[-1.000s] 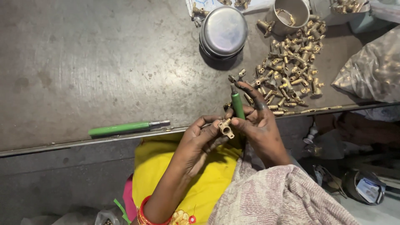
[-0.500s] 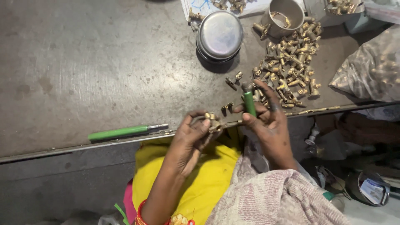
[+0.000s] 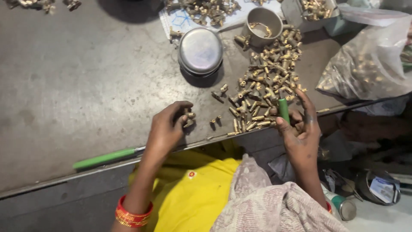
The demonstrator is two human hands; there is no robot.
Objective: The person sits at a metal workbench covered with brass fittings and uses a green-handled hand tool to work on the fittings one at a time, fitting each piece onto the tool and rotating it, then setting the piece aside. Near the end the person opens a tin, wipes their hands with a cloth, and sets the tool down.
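At the far left, on the near strip of the grey metal table (image 3: 86, 77), a green-handled tool (image 3: 105, 158) lies flat along the edge, apart from both hands. A stack of red and gold bangles (image 3: 131, 213) rings the left wrist, and the forearm rises from the yellow cloth (image 3: 193, 189) in the lap toward the table.

The left hand (image 3: 167, 129) rests over the table's near edge, knuckles up, fingers curled together — their tips pinch a small brass fitting (image 3: 189, 118) just above the tabletop. Right of it a few loose brass pieces (image 3: 214, 121) lie on their own.

Farther off, past the left hand, sits an upturned steel bowl (image 3: 200, 50), and right of that a steel cup (image 3: 262, 25) with some brass bits inside. Between the cup and the near edge spreads a heap of brass fittings (image 3: 266, 81), thinning toward the edge.

The right hand (image 3: 300, 129) hovers at the near right corner of the heap, palm turned inward, wrist bent up from a patterned sleeve (image 3: 274, 210). Thumb and lower fingers clamp a green handle (image 3: 283, 109) that stands nearly upright, while the forefinger sticks out straight, apart from the rest. A clear plastic bag (image 3: 369, 64) of more fittings slumps at the far right.
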